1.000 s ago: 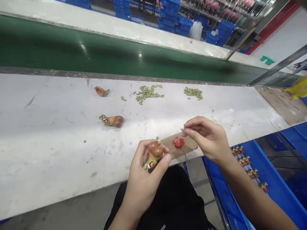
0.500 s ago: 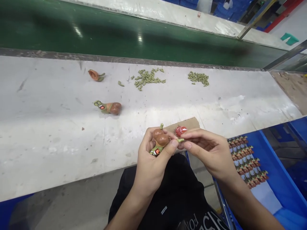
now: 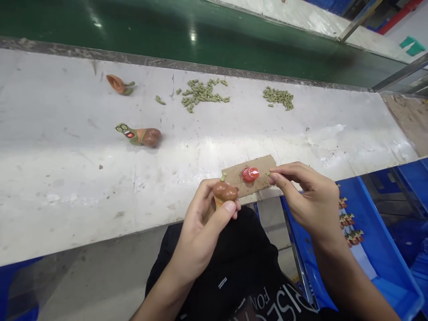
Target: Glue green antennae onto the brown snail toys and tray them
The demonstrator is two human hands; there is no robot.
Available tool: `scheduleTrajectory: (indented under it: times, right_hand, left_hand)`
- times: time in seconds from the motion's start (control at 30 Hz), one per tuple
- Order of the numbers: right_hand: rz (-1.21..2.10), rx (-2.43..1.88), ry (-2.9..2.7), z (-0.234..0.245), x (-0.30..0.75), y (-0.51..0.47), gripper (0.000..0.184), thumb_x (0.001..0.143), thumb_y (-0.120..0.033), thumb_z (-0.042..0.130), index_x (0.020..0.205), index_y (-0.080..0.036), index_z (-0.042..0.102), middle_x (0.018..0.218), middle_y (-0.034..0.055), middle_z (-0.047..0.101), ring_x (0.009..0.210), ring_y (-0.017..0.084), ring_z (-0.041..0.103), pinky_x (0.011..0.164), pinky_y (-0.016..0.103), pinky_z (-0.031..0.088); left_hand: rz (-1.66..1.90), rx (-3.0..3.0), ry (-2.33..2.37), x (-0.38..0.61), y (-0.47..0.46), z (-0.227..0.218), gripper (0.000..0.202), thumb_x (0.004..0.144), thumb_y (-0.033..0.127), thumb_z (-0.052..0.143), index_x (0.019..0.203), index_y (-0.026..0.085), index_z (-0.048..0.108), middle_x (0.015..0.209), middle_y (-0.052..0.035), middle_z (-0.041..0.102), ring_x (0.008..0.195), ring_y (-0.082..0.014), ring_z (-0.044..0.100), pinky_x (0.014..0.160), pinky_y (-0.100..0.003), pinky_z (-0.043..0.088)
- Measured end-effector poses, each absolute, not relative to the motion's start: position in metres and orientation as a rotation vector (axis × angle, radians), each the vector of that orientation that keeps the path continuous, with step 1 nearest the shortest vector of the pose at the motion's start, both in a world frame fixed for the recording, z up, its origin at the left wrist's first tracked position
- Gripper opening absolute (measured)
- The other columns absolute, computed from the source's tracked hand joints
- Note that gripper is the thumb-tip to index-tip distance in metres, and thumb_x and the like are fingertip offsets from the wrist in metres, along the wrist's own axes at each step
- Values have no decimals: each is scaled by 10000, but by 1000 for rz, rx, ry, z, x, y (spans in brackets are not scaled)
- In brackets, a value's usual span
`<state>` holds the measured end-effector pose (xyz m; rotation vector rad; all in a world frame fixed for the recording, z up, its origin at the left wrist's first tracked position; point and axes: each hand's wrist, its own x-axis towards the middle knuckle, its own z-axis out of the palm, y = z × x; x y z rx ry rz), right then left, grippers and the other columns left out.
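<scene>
My left hand is closed round a brown and green toy figure, its rounded brown end up with one small green piece sticking out of the top. The figure's face is hidden in my palm. Between thumb and fingertips, my right hand pinches a small green piece over the right end of a brown cardboard strip. A small glossy red container stands on that cardboard, between my two hands.
A similar figure and an orange-brown hollow part lie to the left. Two heaps of small green pieces, a looser one and a tighter one, lie further back. Rows of figures sit in a blue bin at right. Behind runs a green belt.
My right hand has drawn away from the figure to the right, carrying the small green piece to the cardboard. My left hand has tilted the figure, and its face no longer shows.
</scene>
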<state>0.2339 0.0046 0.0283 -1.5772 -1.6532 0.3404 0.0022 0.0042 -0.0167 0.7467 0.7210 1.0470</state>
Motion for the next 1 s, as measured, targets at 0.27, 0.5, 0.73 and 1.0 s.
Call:
scheduleTrajectory:
  times: [0.27,0.5,0.73,1.0]
  right_hand:
    - [234,-1494,-1866,23,231,8,167,1116,-103,763,1111,-252,840,1055,46,895,971,234,850,875,385,706]
    - [247,-1499,-1881,19,231,9,181,1116,-94,755,1116,-259,830,1044,45,887,959,234,845,874,385,712]
    - [182,-1463,-1909,17,231,11,191,1099,-50,764,1114,-227,832,1042,54,890,943,216,844,856,356,708]
    - [519,-1536,-1560,27,219,0,147,1069,-128,863,1054,-269,898,1015,-8,914,926,176,882,854,280,731]
  left_hand:
    - [1056,717,703,4,-5,-18,213,1144,314,828,1260,353,654,1132,-3,820,946,-192,787,658,-253,669]
    - [995,773,833,4,-4,-13,181,1107,375,886,1142,277,739,1056,-15,836,832,-124,724,735,-197,641]
    - [996,838,890,3,-1,-13,155,1106,392,878,1128,264,794,1061,-19,822,851,-129,728,782,-192,647]
    - [983,916,897,3,7,-9,86,1079,312,879,1066,258,813,978,8,787,862,-118,729,826,-164,624]
